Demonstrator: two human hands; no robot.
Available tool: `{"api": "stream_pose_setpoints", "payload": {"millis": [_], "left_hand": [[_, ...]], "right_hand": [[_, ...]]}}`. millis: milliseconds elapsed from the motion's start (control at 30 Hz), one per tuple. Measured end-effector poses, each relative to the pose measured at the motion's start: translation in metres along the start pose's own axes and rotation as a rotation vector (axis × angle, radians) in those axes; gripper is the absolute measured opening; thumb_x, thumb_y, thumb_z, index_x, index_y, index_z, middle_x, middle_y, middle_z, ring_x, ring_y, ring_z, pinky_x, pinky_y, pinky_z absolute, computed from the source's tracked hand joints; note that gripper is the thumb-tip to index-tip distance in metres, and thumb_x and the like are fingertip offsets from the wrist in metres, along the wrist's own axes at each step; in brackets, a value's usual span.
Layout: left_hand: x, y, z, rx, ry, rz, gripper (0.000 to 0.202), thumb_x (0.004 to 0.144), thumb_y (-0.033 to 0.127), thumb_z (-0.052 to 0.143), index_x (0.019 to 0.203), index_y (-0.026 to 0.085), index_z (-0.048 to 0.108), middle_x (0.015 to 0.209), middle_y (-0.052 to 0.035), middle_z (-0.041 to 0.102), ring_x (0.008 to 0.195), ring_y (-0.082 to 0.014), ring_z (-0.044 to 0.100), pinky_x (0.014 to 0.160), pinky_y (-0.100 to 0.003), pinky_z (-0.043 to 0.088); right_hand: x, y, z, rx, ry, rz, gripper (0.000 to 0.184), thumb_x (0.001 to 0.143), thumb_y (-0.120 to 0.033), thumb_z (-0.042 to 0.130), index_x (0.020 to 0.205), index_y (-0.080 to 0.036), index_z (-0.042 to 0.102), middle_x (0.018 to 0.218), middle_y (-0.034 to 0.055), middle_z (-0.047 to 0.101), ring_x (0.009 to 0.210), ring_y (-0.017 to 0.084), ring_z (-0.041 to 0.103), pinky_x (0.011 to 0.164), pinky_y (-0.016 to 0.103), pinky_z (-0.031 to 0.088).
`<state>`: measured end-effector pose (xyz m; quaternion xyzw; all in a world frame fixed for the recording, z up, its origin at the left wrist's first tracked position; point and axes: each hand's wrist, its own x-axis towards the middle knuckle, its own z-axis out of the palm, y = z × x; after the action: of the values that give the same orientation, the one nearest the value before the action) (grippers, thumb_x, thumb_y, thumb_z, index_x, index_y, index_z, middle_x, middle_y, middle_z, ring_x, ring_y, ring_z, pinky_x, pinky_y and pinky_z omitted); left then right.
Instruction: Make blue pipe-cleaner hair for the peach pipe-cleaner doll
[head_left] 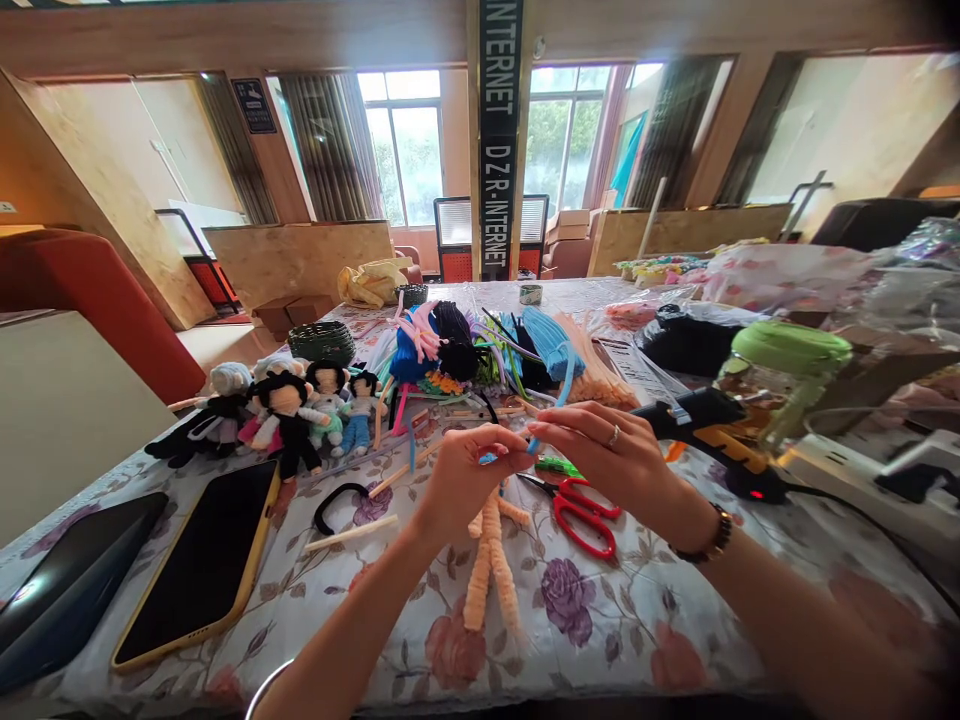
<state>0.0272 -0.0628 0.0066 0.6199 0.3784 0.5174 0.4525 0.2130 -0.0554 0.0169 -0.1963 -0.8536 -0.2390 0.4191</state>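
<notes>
Light-blue and fuzzy, a slim chenille stem (568, 385) is held up above the middle of the table, its lower end pinched between closed fingertips of both the left hand (476, 475) and the right hand (600, 450). The stem is bowed slightly, and its free end is pointed up and away, in front of the heaped chenille bundles.

Just below the hands, a peach-coloured, ribbed chenille figure (491, 530) is seen with two long legs aimed at the near edge and a short arm stuck out at each side. Its upper part is hidden by the fingers, so whether it is touched by them cannot be told.

To the right of the figure, red-handled metal scissors (562, 503) are laid near the right wrist, with the blades pointed inward. Farther right, a black glue gun with orange parts (705, 425) is bordered by clutter. On the left, a cream stick (352, 533) and a bent black chenille stem (324, 510) are placed short of a black-screened phone in a yellow case (202, 560). Between the figure and the near edge, white flower-printed cloth (600, 660) is exposed.
</notes>
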Motion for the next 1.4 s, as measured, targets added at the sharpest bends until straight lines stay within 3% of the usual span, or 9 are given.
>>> {"api": "stream_pose_setpoints", "payload": {"millis": [200,367,500,800,1100,1400], "left_hand": [[0.0,0.004,-0.003,0.004,0.005,-0.074,0.012,0.06,0.022,0.075,0.071,0.016,0.073,0.067,0.0001,0.066,0.059,-0.0078,0.05,0.059,-0.02,0.042],[0.0,0.004,-0.004,0.027,-0.017,-0.116,0.022,0.06,0.03,0.076,0.076,0.015,0.074,0.082,-0.0058,0.072,0.068,-0.0133,0.058,0.065,-0.025,0.047],[0.0,0.002,-0.005,0.084,-0.036,-0.111,0.022,0.062,0.03,0.075,0.077,0.015,0.074,0.076,-0.0045,0.071,0.064,-0.0124,0.056,0.063,-0.026,0.046],[0.0,0.006,-0.001,0.226,0.038,0.046,0.006,0.064,0.021,0.071,0.068,0.017,0.073,0.062,0.0001,0.062,0.062,-0.0115,0.051,0.061,-0.024,0.041],[0.0,0.007,-0.005,0.276,0.024,0.036,0.009,0.063,0.025,0.074,0.069,0.019,0.073,0.065,-0.0003,0.065,0.063,-0.0122,0.05,0.063,-0.024,0.041],[-0.001,0.01,-0.003,0.293,-0.038,0.194,0.004,0.07,0.017,0.065,0.066,0.017,0.065,0.074,-0.0011,0.063,0.071,-0.0131,0.054,0.069,-0.024,0.042]], "right_hand": [[-0.001,0.002,-0.001,-0.091,-0.003,-0.108,0.025,0.085,-0.005,0.055,0.108,-0.012,0.058,0.097,0.0111,0.07,0.086,0.018,0.067,0.072,0.031,0.057],[0.002,0.001,-0.002,-0.11,0.017,-0.172,0.018,0.084,-0.006,0.056,0.101,-0.012,0.061,0.092,0.0095,0.071,0.083,0.017,0.067,0.072,0.03,0.057],[0.003,0.0,-0.001,-0.097,0.016,-0.193,0.017,0.083,-0.006,0.058,0.098,-0.011,0.063,0.091,0.01,0.071,0.082,0.018,0.067,0.07,0.029,0.057],[0.002,-0.002,-0.001,0.004,0.008,-0.114,0.025,0.079,-0.003,0.062,0.104,-0.01,0.061,0.093,0.0111,0.071,0.083,0.018,0.067,0.072,0.031,0.057],[-0.001,0.001,0.0,0.07,-0.002,-0.017,0.026,0.086,-0.008,0.055,0.11,-0.017,0.059,0.098,0.0095,0.07,0.087,0.018,0.067,0.073,0.032,0.057],[-0.008,0.011,0.005,0.119,0.039,0.082,0.034,0.085,-0.005,0.053,0.114,-0.02,0.059,0.107,0.0068,0.068,0.094,0.017,0.066,0.081,0.032,0.057]]}}
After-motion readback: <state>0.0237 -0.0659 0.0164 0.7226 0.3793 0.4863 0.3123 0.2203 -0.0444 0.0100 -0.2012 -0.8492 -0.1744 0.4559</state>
